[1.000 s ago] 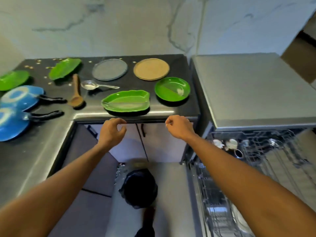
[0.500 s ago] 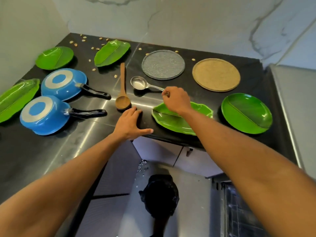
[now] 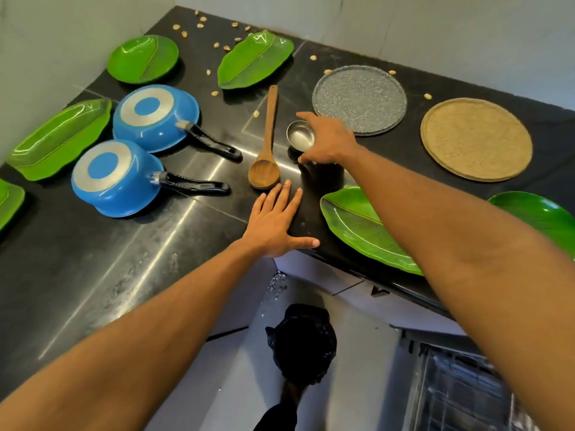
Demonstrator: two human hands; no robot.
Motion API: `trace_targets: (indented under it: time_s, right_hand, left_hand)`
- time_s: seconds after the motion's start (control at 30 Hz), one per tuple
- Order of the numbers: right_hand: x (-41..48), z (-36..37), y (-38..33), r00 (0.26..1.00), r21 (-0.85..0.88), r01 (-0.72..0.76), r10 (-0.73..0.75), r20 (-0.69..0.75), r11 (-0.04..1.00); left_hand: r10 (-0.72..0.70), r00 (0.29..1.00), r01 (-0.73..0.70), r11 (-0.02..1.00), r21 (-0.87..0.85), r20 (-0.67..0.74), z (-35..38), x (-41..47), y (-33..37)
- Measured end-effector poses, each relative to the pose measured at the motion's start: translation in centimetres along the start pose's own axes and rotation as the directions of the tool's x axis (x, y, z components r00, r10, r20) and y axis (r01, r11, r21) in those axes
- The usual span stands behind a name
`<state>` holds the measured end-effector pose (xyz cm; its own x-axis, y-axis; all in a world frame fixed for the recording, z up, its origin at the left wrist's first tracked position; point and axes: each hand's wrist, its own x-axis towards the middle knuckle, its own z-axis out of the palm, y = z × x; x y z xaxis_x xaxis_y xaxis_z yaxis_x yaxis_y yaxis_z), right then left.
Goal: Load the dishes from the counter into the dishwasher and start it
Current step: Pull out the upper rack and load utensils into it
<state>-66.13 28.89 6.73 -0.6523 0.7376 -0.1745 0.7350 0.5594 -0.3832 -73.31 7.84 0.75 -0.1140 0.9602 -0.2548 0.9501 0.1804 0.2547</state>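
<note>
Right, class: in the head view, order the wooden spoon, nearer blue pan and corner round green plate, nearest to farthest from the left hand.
1. wooden spoon, just past the left hand.
2. nearer blue pan, to the left.
3. round green plate, far-left corner.

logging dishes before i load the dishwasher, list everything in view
black stone counter: one, black, under everything
green plastic plates, leaf-shaped and round: six, green, around the counter
upturned blue metal pans: two, blue, left
long wooden spoon: one, brown, centre
small steel spoon: one, silver, beside wooden spoon
speckled round plate: one, grey, back
tan round plate: one, tan, back right
small scattered seeds: many, beige, back
wire dishwasher rack: one, grey, bottom right
dark rounded object: one, black, floor
left hand: one, flat on counter
right hand: one, fingers holding steel spoon
</note>
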Motion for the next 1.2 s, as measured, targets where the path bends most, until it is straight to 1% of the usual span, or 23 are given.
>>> trace_targets:
  time_s: [0.1,0.27,0.37,0.47,0.53,0.7,0.77,0.8,0.87,0.9,0.93,0.97,1.03,1.1,1.13,1.2]
  right_hand:
    - [1.2,0.4,-0.7,0.999,-0.014,0.042,-0.041,0.02,0.999]
    - [0.5,-0.2,-1.2,0.993,-0.04,0.093,-0.096,-0.062,0.995]
    - [-1.4,-2.3,-1.5,0.974,-0.054,0.146,-0.153,-0.164,0.988]
    - [-4.6,-5.6,-0.9,0.939,-0.045,0.173,-0.178,-0.295,0.984]
    - [-7.5,-7.8,-0.2,0.913,-0.028,0.17,-0.168,-0.372,0.985]
    - [-16.9,-11.0,3.0,0.854,-0.024,0.117,-0.113,-0.508,0.993]
    - [-21.6,-11.6,5.0,0.837,-0.032,0.059,-0.067,-0.543,0.998]
    - [-23.8,-11.8,5.9,0.84,-0.032,0.015,-0.03,-0.542,0.999]
    - [-28.9,-11.9,8.0,0.831,-0.019,-0.082,0.059,-0.553,0.996]
    - [-31.0,-11.7,9.1,0.819,-0.001,-0.123,0.101,-0.565,0.992]
    - [-34.6,-11.4,10.6,0.801,0.028,-0.166,0.151,-0.58,0.986]
    - [-36.3,-10.9,11.4,0.789,0.062,-0.19,0.19,-0.585,0.98]
    - [-42.1,-9.8,13.9,0.764,0.122,-0.236,0.262,-0.59,0.964]
    - [-48.1,-8.1,16.4,0.728,0.178,-0.3,0.345,-0.593,0.937]
    - [-50.6,-7.3,17.5,0.702,0.201,-0.34,0.39,-0.595,0.919]
    - [-56.6,-5.1,20.3,0.63,0.273,-0.409,0.487,-0.605,0.87]
  left_hand:
    - [0.0,1.0,0.0,1.0,-0.004,0.015,0.0,0.2,-0.1]
    - [-0.007,1.0,0.007,1.0,-0.009,0.009,0.0,0.2,-0.2]
    - [-0.02,1.0,0.02,1.0,-0.008,0.004,-0.2,0.1,-0.1]
    - [-0.038,0.999,0.038,0.999,-0.01,0.001,-0.6,-0.1,0.4]
    - [-0.055,0.998,0.055,0.998,-0.026,0.01,-0.9,-0.2,0.5]
    - [-0.077,0.997,0.077,0.997,0.018,-0.003,-0.9,0.0,0.6]
    - [-0.083,0.994,0.083,0.997,0.002,-0.066,-0.6,-0.4,1.1]
    - [-0.077,0.988,0.072,0.997,-0.037,-0.133,-0.2,-1.1,1.4]
    - [-0.082,0.946,0.023,0.982,-0.186,-0.314,1.7,-3.4,3.1]
    - [-0.107,0.918,0.008,0.968,-0.251,-0.382,2.9,-5.0,4.3]
    - [-0.117,0.902,-0.011,0.956,-0.293,-0.415,4.7,-7.1,6.5]
    - [-0.145,0.895,0.001,0.946,-0.324,-0.422,6.0,-8.7,7.6]
    - [-0.143,0.919,-0.005,0.928,-0.374,-0.367,9.1,-12.0,11.9]
    - [-0.083,0.96,-0.024,0.928,-0.373,-0.266,12.5,-15.1,16.4]
    - [-0.04,0.97,-0.05,0.931,-0.361,-0.238,14.0,-16.3,18.3]
    - [0.089,0.972,-0.158,0.935,-0.318,-0.219,17.1,-18.5,23.2]
